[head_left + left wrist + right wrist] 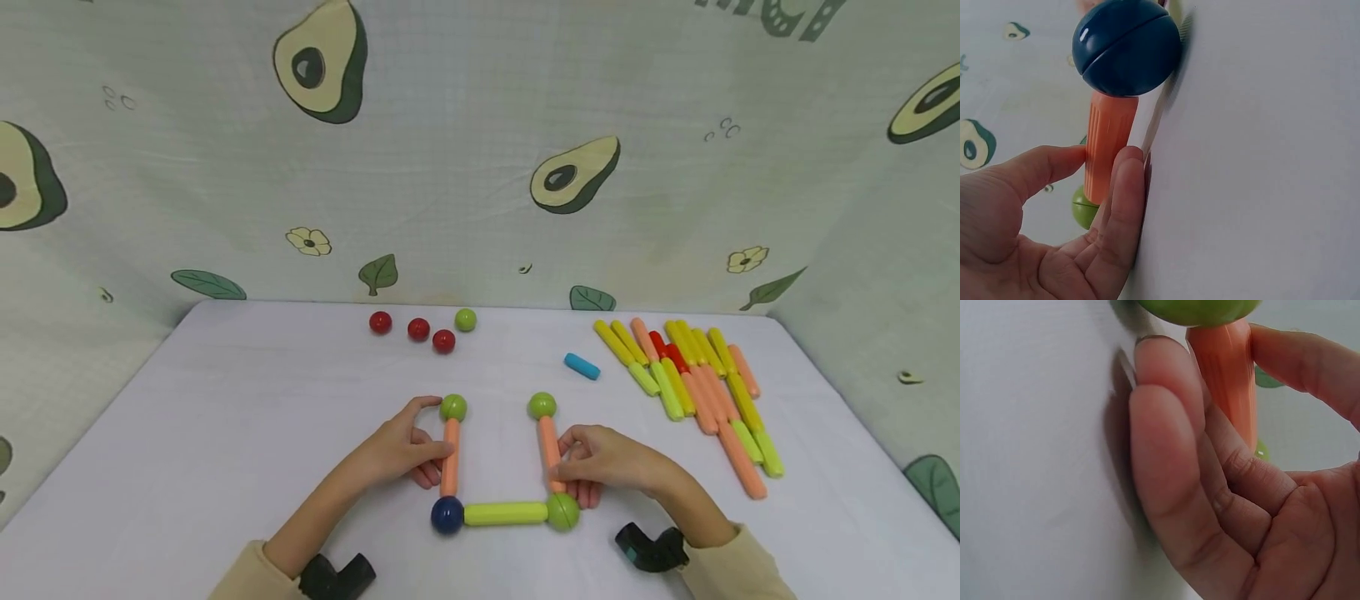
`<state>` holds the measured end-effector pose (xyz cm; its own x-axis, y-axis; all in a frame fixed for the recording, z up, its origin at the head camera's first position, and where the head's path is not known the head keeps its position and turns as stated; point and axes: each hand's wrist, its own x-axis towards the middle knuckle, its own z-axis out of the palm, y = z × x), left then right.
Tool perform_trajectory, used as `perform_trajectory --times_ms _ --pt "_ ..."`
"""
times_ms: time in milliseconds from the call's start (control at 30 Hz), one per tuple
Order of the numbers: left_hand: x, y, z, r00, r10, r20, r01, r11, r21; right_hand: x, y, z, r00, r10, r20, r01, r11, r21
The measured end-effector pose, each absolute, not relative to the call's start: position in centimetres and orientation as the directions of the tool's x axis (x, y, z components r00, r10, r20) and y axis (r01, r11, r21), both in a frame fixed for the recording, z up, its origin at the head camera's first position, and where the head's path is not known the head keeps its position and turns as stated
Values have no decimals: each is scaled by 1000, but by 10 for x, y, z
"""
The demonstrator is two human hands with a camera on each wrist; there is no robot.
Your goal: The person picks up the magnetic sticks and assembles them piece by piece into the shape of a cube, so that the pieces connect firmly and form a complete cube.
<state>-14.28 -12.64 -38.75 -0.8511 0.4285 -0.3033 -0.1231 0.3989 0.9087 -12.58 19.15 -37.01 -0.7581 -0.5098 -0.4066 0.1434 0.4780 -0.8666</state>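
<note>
On the white table, a green stick (506,513) joins a dark blue ball (447,515) to a green ball (562,511). From each of these an orange stick extends away, the left one (450,458) and the right one (551,450), both ending in smaller green balls (453,407). My left hand (393,448) pinches the left orange stick, its index finger at the far ball; the left wrist view shows thumb and fingers on either side of the stick (1107,144). My right hand (615,458) grips the right orange stick (1229,375) near the larger green ball (1200,307).
Three red balls (418,329) and a loose green ball (466,320) lie at the back. A short blue stick (582,367) is behind the right hand. Many yellow, orange, red and green sticks (701,383) lie grouped at the right. A patterned cloth (450,150) hangs behind the table.
</note>
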Motion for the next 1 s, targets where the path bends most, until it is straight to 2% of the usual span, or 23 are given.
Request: perform_trajectory --times_ms 133,267,400,500,633,733,1000 --pt "-142 -127 -388 -847 435 -305 -140 370 918 -125 195 -369 -776 -494 -393 127 487 -864" --pt "-141 -127 -389 -848 433 -307 -148 363 920 -129 205 -366 -836 -444 -323 73 494 -866" --pt "-141 -126 -389 -847 433 -308 -151 360 921 -135 224 -360 -931 -296 -212 12 556 -831" --pt "-142 -126 -388 -846 435 -308 -151 358 921 -140 241 -356 -978 -149 -149 16 653 -757" --pt "-142 -124 -389 -849 431 -306 -145 367 919 -148 261 -354 -994 13 -110 79 777 -624" --pt "-143 -123 -388 -854 421 -307 -136 390 911 -152 272 -356 -993 79 -90 115 832 -543" --pt "-142 -120 -388 -860 405 -311 -131 415 901 -158 282 -365 -994 68 -90 102 887 -451"
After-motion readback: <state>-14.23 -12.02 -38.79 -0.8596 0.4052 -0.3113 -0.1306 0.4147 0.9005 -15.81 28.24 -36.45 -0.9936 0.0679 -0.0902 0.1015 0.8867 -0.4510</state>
